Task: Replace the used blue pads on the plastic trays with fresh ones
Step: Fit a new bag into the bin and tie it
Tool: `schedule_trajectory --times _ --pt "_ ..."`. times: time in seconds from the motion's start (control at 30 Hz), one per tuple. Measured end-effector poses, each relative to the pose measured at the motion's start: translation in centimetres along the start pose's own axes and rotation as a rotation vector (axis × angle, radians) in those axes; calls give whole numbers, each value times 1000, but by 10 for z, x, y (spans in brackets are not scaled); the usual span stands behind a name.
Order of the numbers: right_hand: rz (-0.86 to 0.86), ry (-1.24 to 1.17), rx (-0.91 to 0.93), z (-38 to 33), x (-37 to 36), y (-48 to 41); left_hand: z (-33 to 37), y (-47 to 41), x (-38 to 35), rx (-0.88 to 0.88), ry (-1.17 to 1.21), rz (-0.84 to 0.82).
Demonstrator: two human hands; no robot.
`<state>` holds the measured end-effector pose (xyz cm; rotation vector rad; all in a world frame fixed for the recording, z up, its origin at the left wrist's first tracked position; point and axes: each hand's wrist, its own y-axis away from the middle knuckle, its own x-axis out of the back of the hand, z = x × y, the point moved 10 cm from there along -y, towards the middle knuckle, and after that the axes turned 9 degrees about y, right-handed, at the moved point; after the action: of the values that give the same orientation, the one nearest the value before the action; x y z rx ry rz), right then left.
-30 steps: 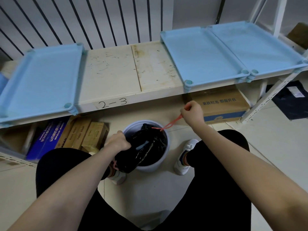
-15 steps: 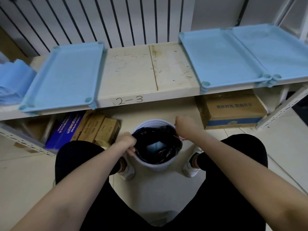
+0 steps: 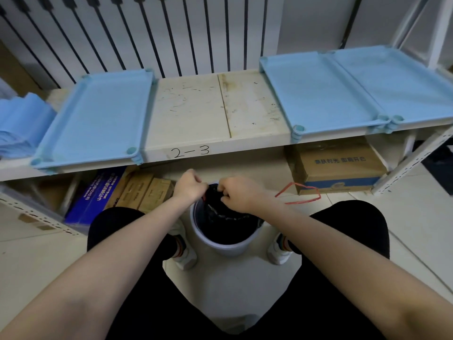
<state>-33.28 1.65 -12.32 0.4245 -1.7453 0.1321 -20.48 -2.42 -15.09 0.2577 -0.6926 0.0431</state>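
Observation:
Three light blue plastic trays lie on the shelf: one at the left (image 3: 98, 119) and two side by side at the right (image 3: 316, 94) (image 3: 397, 82). A stack of blue pads (image 3: 19, 126) lies at the shelf's far left end. On the floor between my feet stands a white bin (image 3: 228, 241) lined with a black bag (image 3: 220, 212). My left hand (image 3: 188, 185) and my right hand (image 3: 239, 193) both grip the gathered top of the bag at the bin's far rim. A red drawstring loop (image 3: 301, 192) trails to the right of my right wrist.
The shelf board (image 3: 196, 114) is marked "2-3" on its front edge. Under it sit a blue box (image 3: 98, 195), brown cartons (image 3: 144, 192) and a cardboard box (image 3: 338, 168). White shelf uprights (image 3: 411, 163) stand at the right. Dark bars line the wall behind.
My hands have come together from the bin's two sides to its far rim, gathering the bag's mouth shut. The red drawstring now hangs loose to the right.

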Motion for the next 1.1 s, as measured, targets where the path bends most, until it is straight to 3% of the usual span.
schedule_trajectory --times 0.13,0.3,0.4,0.53,0.7,0.77,0.93,1.1 --pt "-2 -255 -38 -5 -14 -8 32 4 13 -191 243 24" --pt "161 -489 -143 4 -2 -17 67 20 29 -333 487 11" --pt "232 -536 -134 5 12 -16 75 25 35 -381 528 14" --pt "177 -440 20 -6 22 -16 86 32 35 -442 545 -5" --pt "237 -405 -16 8 30 -14 80 28 28 -439 630 -21" --pt "277 -449 -43 16 37 -11 62 21 15 -393 560 -53" --pt "329 -560 -64 22 54 -3 33 31 -42 -382 253 -370" --pt "331 -513 48 1 64 4 26 30 -55 -396 130 -344"
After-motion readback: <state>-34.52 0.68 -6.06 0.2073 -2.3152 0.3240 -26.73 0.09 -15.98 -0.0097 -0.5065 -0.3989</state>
